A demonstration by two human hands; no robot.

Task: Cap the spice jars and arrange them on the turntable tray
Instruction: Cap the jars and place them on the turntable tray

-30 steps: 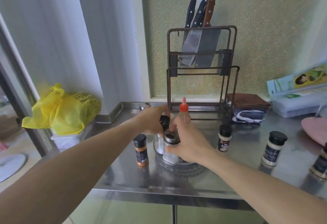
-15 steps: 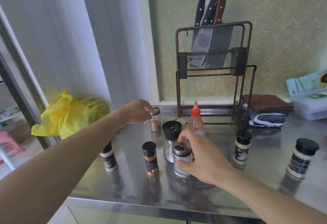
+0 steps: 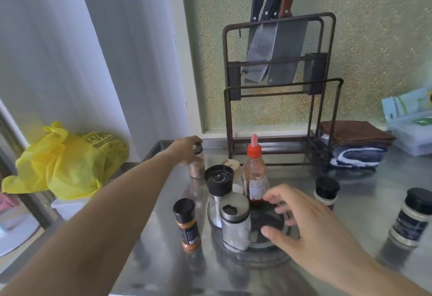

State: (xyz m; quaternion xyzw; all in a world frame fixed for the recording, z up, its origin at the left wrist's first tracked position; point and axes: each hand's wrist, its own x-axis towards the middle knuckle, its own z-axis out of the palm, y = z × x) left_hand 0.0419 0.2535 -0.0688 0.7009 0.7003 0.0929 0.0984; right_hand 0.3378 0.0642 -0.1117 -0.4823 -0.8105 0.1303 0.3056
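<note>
The round turntable tray (image 3: 268, 223) sits mid-counter. On it stand a glass shaker with a metal lid (image 3: 234, 223), a black-topped grinder (image 3: 218, 180), a red-capped sauce bottle (image 3: 255, 174) and a wooden-lidded jar (image 3: 231, 164) behind. My left hand (image 3: 187, 149) grips a small glass spice jar (image 3: 197, 163) at the back left of the counter. My right hand (image 3: 301, 223) hovers over the tray with fingers spread, holding nothing. An orange spice jar with a black cap (image 3: 187, 224) stands left of the tray.
Two black-capped jars (image 3: 326, 190) (image 3: 412, 217) stand to the right. A knife rack (image 3: 280, 85) rises behind the tray, folded towels (image 3: 355, 146) beside it. A yellow bag (image 3: 67, 160) lies off the counter's left end.
My right hand let go of the metal-lidded shaker and drew back to the right over the tray. My left hand closed around the small jar at the back left.
</note>
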